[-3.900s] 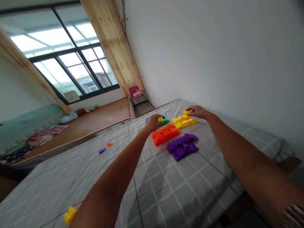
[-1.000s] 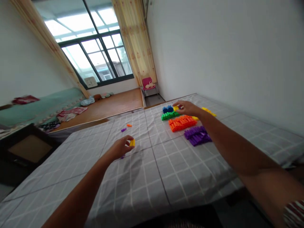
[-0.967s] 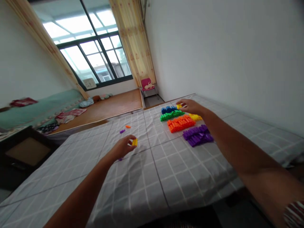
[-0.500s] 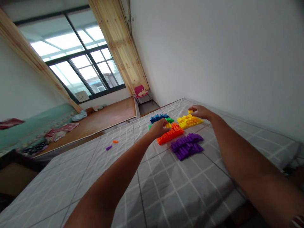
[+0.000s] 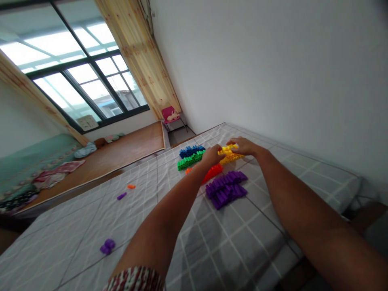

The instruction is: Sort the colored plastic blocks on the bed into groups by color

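My left hand (image 5: 212, 154) is at the left side of the yellow building blocks (image 5: 232, 157), its fingers closed on a yellow piece at their tips. From the right, my right hand (image 5: 245, 146) reaches over the same pile, fingers pinched on yellow at its top edge. The fingers partly cover the pieces. Orange blocks (image 5: 213, 173) lie under and beside my left wrist, partly hidden by it. Nearer to me is a heap of purple blocks (image 5: 226, 189). Green blocks (image 5: 190, 160) and blue blocks (image 5: 191, 151) lie in rows beyond my left hand.
A loose orange piece (image 5: 131, 186), a purple piece (image 5: 121, 196) and a small purple cluster (image 5: 108, 246) lie left on the grey checked cloth (image 5: 81, 226). A white wall (image 5: 273, 72) rises at the right. A pink chair (image 5: 169, 117) stands beyond the far edge.
My left hand has moved from above the orange blocks to the yellow pile. My right hand has come lower, closer to the left. The view has shifted right, and a purple cluster now shows.
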A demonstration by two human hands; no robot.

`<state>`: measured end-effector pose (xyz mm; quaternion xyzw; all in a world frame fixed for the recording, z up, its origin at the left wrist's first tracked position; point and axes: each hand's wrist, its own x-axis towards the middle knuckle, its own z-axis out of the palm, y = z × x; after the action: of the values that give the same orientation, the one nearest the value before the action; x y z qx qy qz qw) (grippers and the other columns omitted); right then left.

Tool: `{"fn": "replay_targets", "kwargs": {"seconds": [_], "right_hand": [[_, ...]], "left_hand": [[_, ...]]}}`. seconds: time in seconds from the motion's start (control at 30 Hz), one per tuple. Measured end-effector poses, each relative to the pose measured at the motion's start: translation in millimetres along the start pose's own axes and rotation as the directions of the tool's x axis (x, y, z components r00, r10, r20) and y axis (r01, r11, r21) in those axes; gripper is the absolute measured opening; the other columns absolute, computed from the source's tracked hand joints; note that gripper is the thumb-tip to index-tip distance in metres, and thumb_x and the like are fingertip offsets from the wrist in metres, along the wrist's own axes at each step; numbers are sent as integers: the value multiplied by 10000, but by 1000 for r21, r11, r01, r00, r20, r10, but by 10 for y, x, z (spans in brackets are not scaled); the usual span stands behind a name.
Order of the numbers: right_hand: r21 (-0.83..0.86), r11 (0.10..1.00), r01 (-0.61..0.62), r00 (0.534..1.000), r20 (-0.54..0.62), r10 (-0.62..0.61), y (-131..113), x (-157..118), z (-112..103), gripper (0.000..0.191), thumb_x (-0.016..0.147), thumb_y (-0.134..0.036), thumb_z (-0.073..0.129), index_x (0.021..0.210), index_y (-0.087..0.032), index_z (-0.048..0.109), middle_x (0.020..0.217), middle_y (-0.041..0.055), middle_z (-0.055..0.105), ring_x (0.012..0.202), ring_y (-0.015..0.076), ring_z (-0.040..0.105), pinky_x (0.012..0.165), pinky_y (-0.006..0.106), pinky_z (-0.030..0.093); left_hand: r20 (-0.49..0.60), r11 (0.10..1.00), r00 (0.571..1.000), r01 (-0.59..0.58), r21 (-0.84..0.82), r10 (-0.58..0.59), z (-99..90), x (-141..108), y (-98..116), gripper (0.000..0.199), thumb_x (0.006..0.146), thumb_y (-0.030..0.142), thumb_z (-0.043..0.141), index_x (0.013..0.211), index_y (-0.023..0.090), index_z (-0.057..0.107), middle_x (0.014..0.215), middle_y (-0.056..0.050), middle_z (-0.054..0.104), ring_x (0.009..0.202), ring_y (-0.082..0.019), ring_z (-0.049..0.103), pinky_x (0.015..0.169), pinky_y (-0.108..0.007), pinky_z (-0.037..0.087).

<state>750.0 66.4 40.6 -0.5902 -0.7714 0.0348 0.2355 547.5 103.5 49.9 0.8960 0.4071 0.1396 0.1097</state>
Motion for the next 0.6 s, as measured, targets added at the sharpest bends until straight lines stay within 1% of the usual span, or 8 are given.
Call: {"fn": "replay_targets", "kwargs": {"seconds": [0.17,0.27,0.4,0.5,0.6], "right_hand": [[-34,999,9,1000,17,-8,-12,40,67,382,756,-239,600,1124,-182,685,1104,58,712,1000,218,621,909,300,457],[-43,999,-4,999,35,5,3,47,126,404,752,-252,600,1140,-183,689,1104,67,715,1000,228,622,901,310,462],[-33,999,2,999,40,-1,-3,38,158,395,742,-243,594,1119,-206,706,1116,51,719,1039,234,618,917,309,459],[-16,1000,21,999,27,-21,-18,26,147,355,736,-227,591,1064,-217,726,1105,37,726,1037,232,624,951,321,447],[-14,1000,12,1000,-22,-12,-33,13,125,332,758,-224,574,1055,-220,723,1122,34,720,1048,230,620,982,346,436]], "left_hand": [[-5,997,1000,29,71,-29,58,-55,44,371,844,430,627,1133,198,620,1120,-120,682,1039,-258,622,868,-354,473],[-8,997,1000,8,81,-7,84,-65,33,390,845,444,627,1145,196,621,1167,-131,665,1080,-274,608,903,-372,467],[-2,997,1000,-25,78,25,93,-73,16,413,839,437,641,1176,200,616,1194,-122,653,1105,-263,599,947,-369,454],[-12,998,999,-29,58,30,53,-109,10,425,841,437,641,1196,205,615,1206,-106,652,1114,-249,596,962,-357,452],[-60,999,997,-40,13,41,-73,-260,-29,402,869,429,605,1199,201,620,1203,-94,660,1125,-238,593,976,-348,455]]}}
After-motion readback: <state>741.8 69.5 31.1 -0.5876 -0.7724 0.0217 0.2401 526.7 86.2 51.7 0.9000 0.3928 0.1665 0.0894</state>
